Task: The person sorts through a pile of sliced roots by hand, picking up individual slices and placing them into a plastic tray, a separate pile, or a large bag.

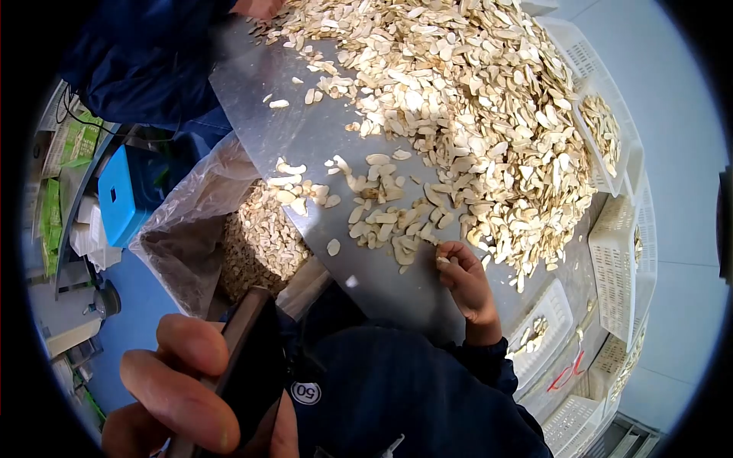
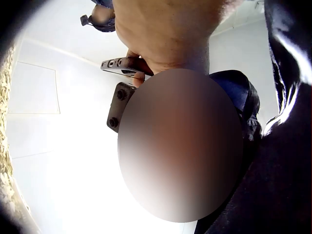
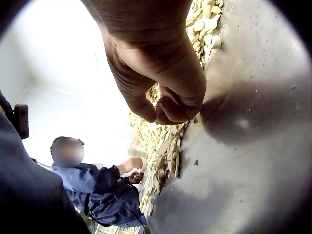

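Note:
My left hand (image 1: 179, 389), raised close to the head camera, grips a smartphone (image 1: 237, 374) by its edges. The left wrist view shows the phone's end (image 2: 124, 64) with its ports, beyond the left hand (image 2: 165, 34). My right hand (image 1: 467, 282) is over the metal table (image 1: 389, 298), at the near edge of loose pale dried slices (image 1: 405, 229). Its fingers curl in toward the thumb, pinching a small pale slice (image 1: 443, 260) at the tips. In the right wrist view, the curled right hand (image 3: 161, 73) overlaps the heap, and its fingertips hide the slice.
A large heap of slices (image 1: 489, 114) covers the far table. White perforated baskets (image 1: 615, 267) line the right side, near a white tray (image 1: 561, 301) and red-handled scissors (image 1: 565, 374). A plastic-lined box (image 1: 183, 244) of slices adjoins the left edge. Another person (image 3: 97, 180) works across the heap.

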`<action>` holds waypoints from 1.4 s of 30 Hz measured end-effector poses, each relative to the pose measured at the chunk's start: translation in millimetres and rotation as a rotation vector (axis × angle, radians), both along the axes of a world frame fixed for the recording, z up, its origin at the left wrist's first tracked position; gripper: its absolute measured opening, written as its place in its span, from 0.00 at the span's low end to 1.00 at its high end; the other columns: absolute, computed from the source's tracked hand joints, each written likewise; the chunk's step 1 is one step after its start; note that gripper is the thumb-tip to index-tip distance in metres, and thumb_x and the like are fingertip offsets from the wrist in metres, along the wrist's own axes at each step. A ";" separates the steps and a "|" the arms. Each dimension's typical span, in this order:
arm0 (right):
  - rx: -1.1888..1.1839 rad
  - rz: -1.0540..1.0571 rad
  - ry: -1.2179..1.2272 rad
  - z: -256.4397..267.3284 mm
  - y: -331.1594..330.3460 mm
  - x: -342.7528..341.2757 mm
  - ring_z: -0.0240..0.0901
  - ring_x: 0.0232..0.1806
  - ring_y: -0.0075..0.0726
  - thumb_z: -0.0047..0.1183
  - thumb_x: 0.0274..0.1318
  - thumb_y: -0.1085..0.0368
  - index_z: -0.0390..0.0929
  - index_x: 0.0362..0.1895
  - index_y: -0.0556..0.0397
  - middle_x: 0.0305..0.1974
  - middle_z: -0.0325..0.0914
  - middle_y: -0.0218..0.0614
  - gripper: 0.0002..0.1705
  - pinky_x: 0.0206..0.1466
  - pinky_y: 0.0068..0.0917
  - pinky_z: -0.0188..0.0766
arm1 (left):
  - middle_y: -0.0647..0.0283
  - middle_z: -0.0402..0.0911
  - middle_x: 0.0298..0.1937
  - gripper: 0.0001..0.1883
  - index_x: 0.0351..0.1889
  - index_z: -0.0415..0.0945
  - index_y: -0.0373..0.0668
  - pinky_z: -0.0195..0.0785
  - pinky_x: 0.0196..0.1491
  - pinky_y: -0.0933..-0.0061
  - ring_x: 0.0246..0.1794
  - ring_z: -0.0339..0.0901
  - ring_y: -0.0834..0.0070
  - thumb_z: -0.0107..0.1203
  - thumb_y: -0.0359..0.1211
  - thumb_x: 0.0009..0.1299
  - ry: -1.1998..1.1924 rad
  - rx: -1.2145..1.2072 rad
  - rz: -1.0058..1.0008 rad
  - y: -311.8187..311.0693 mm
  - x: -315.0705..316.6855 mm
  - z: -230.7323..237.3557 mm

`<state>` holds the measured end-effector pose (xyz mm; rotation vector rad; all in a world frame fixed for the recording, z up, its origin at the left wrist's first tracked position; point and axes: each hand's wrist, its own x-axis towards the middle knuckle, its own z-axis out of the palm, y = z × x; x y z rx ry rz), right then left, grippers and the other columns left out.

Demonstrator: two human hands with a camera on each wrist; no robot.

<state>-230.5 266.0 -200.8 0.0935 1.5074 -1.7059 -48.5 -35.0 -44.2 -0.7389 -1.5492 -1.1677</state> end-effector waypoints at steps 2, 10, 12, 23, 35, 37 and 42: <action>-0.024 0.014 -0.007 -6.0 4.6 -1.2 0.61 0.33 0.14 0.54 0.64 0.76 0.77 0.49 0.49 0.42 0.73 0.23 0.12 0.32 0.14 0.55 | 0.86 0.40 0.86 0.38 0.83 0.48 0.77 0.60 0.70 0.37 0.76 0.53 0.44 0.52 0.40 0.78 -0.035 -0.022 -0.007 -2.8 1.1 3.4; 0.004 -0.056 -0.056 -5.2 2.0 -2.1 0.65 0.36 0.16 0.53 0.65 0.76 0.77 0.56 0.51 0.45 0.76 0.26 0.16 0.33 0.15 0.58 | 0.86 0.43 0.86 0.38 0.83 0.49 0.77 0.56 0.73 0.37 0.78 0.51 0.44 0.53 0.39 0.78 -0.262 -0.097 0.073 4.3 -6.0 31.8; 0.023 -0.095 -0.033 3.5 -4.4 1.0 0.67 0.38 0.17 0.53 0.65 0.76 0.76 0.61 0.52 0.49 0.78 0.28 0.21 0.35 0.16 0.61 | 0.86 0.43 0.86 0.38 0.83 0.49 0.78 0.56 0.73 0.37 0.78 0.51 0.45 0.53 0.39 0.78 -0.254 -0.051 0.040 5.1 -1.0 26.7; -0.156 -0.076 -0.144 -1.8 0.4 -2.6 0.68 0.42 0.20 0.52 0.67 0.72 0.73 0.64 0.55 0.49 0.77 0.30 0.22 0.41 0.19 0.65 | 0.85 0.43 0.86 0.39 0.82 0.49 0.79 0.58 0.72 0.38 0.79 0.50 0.45 0.53 0.39 0.77 -0.049 -0.013 -0.057 -10.0 10.3 -3.1; 0.429 0.421 1.005 11.4 -102.1 -11.9 0.71 0.25 0.32 0.62 0.64 0.64 0.84 0.46 0.53 0.26 0.74 0.31 0.10 0.32 0.27 0.69 | 0.83 0.42 0.86 0.36 0.83 0.48 0.81 0.64 0.68 0.37 0.77 0.55 0.43 0.50 0.44 0.79 0.005 -0.108 0.068 -8.7 9.6 4.4; 0.465 0.442 1.173 4.3 -106.1 -14.7 0.74 0.26 0.36 0.64 0.62 0.64 0.85 0.44 0.53 0.27 0.77 0.35 0.09 0.32 0.29 0.71 | 0.83 0.42 0.87 0.36 0.83 0.47 0.81 0.65 0.66 0.37 0.77 0.55 0.42 0.50 0.45 0.80 0.014 -0.244 0.108 -20.9 0.3 15.1; 0.685 0.379 1.183 -5.5 -88.2 -32.7 0.82 0.35 0.46 0.62 0.63 0.62 0.85 0.47 0.49 0.37 0.83 0.41 0.11 0.38 0.39 0.77 | 0.83 0.41 0.87 0.36 0.83 0.47 0.80 0.67 0.65 0.37 0.76 0.56 0.41 0.50 0.45 0.80 0.005 -0.078 0.090 -10.0 6.5 3.7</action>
